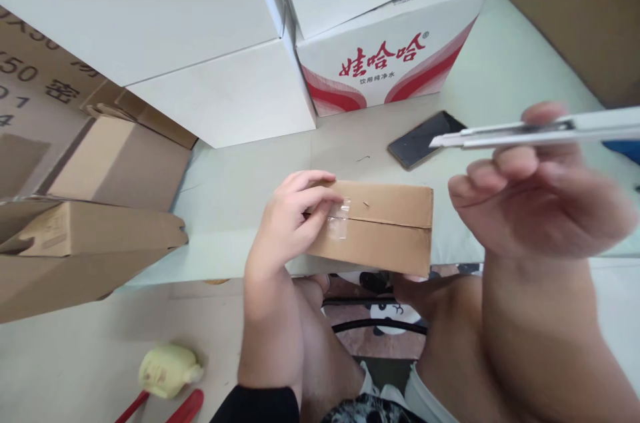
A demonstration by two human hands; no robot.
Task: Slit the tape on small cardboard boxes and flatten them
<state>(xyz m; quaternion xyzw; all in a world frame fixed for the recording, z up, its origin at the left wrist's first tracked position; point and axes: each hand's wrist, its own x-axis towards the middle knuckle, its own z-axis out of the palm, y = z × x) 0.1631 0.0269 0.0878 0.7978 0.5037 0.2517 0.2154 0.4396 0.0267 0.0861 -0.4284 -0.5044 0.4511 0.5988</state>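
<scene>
A small brown cardboard box (387,246) lies at the table's near edge, its top seam partly slit on the right. Clear tape (338,228) still spans the seam near its left end. Fingers bent, my left hand (293,220) grips the box's left end, with fingertips at the tape. My right hand (535,203) is closed around a utility knife (530,132), raised to the right of the box. The knife's blade tip points left, and in the picture it overlaps a dark phone (417,143) lying on the table.
White cartons (240,93) and a white-and-red water carton (380,70) stand at the back. Brown boxes (115,230) crowd the left side; a large brown carton (575,16) is at back right. A yellow bottle (167,370) lies on the floor, lower left.
</scene>
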